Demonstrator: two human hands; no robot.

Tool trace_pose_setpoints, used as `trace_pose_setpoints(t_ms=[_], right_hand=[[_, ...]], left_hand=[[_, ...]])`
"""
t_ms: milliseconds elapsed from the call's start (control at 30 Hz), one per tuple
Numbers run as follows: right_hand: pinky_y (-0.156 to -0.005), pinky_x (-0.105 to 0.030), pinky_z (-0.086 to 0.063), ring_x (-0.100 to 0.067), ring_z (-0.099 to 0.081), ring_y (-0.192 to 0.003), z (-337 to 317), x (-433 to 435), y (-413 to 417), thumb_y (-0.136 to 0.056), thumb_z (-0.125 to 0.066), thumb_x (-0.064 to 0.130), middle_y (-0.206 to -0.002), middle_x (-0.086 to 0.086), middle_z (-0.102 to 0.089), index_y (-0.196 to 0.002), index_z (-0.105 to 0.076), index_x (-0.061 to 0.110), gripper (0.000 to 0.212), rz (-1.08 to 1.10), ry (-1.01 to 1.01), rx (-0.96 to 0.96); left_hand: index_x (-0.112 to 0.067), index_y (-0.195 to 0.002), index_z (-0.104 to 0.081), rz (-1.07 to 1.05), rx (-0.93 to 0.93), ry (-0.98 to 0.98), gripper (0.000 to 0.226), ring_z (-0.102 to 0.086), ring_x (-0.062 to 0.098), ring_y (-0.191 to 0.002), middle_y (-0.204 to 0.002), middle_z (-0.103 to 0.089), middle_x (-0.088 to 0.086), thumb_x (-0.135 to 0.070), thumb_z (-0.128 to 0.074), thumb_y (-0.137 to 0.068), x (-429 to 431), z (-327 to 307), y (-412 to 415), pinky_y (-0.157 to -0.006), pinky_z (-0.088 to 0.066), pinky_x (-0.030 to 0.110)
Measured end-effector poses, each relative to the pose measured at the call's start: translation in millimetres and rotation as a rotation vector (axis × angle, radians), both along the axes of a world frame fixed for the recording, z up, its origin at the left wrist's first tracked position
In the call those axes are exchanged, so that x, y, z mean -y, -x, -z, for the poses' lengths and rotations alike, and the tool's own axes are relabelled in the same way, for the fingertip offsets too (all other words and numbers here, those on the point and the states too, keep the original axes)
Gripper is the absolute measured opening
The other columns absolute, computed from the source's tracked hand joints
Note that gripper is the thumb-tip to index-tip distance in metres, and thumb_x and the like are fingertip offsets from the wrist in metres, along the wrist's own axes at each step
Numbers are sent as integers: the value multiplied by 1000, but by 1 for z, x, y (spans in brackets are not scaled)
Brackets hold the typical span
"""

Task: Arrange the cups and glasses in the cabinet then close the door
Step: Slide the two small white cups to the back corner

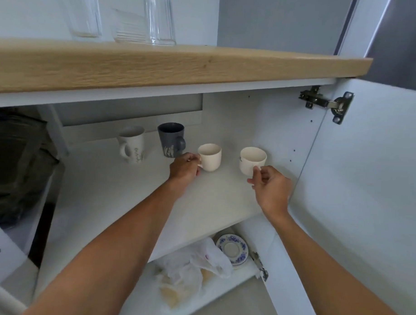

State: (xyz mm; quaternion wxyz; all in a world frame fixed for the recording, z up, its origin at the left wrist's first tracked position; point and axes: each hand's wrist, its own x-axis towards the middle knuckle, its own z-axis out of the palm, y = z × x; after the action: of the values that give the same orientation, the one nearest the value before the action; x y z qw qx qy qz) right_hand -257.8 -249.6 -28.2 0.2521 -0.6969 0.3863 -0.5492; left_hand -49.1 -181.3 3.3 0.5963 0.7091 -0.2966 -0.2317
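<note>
Two small cream cups stand on the white cabinet shelf [130, 201]. My left hand [184, 168] pinches the handle of the left cream cup [210, 156]. My right hand [271, 185] holds the handle of the right cream cup [252, 160]. Further back on the same shelf stand a white patterned mug [132, 144] and a dark grey mug [171, 138]. On the wooden countertop [158, 66] above are three clear glasses [160, 16], one of them lying tilted [130, 27]. The cabinet door [371, 174] hangs open at the right.
On the lower shelf lie a crumpled white plastic bag [193, 265] and a blue-and-white saucer [233, 249]. A metal hinge [326, 102] sits at the door's top. A dark bin or bag [18, 165] fills the space at the left.
</note>
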Motion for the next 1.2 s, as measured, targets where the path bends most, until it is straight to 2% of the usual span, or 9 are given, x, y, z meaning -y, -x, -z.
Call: trace_pose_setpoints(t_ms=[133, 267, 433, 533, 633, 767, 933, 1067, 1200], right_hand=[[-65, -29, -58, -6, -71, -62, 4, 1, 10, -98, -59, 22, -70, -4, -75, -84, -66, 9, 21, 26, 6, -54], [-58, -12, -51, -1, -70, -67, 8, 1, 13, -97, -60, 16, -67, -5, -74, -83, -66, 4, 20, 23, 52, -63], [-54, -11, -49, -3, -70, -67, 15, 3, 11, -96, -62, 15, -66, -7, -74, -82, -65, 3, 19, 29, 71, -84], [-55, -16, -51, -7, -72, -62, 19, 3, 7, -96, -61, 16, -67, -8, -74, -81, -65, 2, 21, 37, 60, -95], [-56, -10, -48, -10, -72, -63, 20, 5, 5, -96, -61, 16, -66, -8, -74, -81, -65, 1, 22, 54, 63, -110], [-54, -6, -44, -10, -72, -62, 23, 8, 3, -96, -62, 14, -64, -8, -73, -78, -63, -1, 23, 60, 66, -99], [-52, -10, -47, -10, -72, -63, 22, 11, 0, -95, -63, 16, -64, -8, -72, -77, -63, 1, 24, 62, 45, -84], [-58, -29, -57, -9, -73, -64, 23, 15, 0, -95, -65, 22, -66, -5, -72, -80, -66, 2, 25, 52, 17, -83], [-60, -35, -59, -5, -71, -61, 22, 18, 0, -94, -65, 26, -65, -2, -72, -84, -69, 5, 23, 45, -12, -65]], left_hand=[[-19, -79, -66, 68, 39, -18, 20, -55, 15, -59, -63, -61, 4, -28, -57, -95, 25, 2, 19, -55, -40, 23], [-19, -80, -67, 85, 49, -15, 20, -56, 15, -58, -61, -61, 3, -28, -57, -94, 42, 4, 33, -57, -41, 23], [-16, -82, -70, 77, 69, -10, 20, -55, 12, -54, -59, -60, 3, -26, -56, -94, 54, 6, 41, -52, -41, 20], [-13, -81, -69, 74, 84, -13, 24, -56, 13, -53, -59, -61, 3, -28, -56, -94, 58, 8, 42, -48, -40, 16], [-8, -84, -70, 80, 108, -19, 27, -57, 13, -53, -59, -61, 4, -28, -55, -94, 62, 10, 44, -54, -43, 20], [-2, -87, -68, 83, 130, -22, 31, -54, 0, -39, -64, -62, 5, -28, -54, -95, 69, 12, 45, -46, -40, 12], [-2, -87, -68, 90, 147, -48, 32, -53, -2, -39, -62, -62, 4, -30, -53, -95, 76, 17, 47, -42, -37, 11], [-2, -87, -68, 99, 147, -44, 32, -53, -4, -36, -65, -62, 3, -29, -52, -96, 82, 22, 48, -40, -36, 9], [-2, -90, -67, 105, 152, -44, 31, -57, 0, -40, -74, -66, 5, -29, -53, -96, 87, 23, 49, -42, -38, 9]])
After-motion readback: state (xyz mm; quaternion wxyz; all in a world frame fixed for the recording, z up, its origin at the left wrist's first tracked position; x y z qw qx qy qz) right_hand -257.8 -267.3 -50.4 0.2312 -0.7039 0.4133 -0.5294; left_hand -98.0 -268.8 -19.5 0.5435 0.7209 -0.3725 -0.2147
